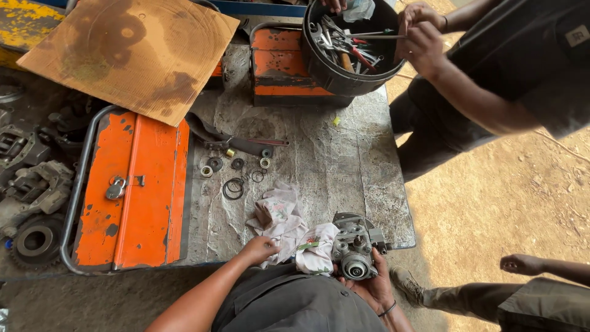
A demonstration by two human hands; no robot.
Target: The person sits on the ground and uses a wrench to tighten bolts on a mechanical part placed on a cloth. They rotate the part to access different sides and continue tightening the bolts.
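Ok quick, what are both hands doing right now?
Left hand: fingers pressed on the floral rag, no clear grip.
Right hand: closed around the grey metal pump.
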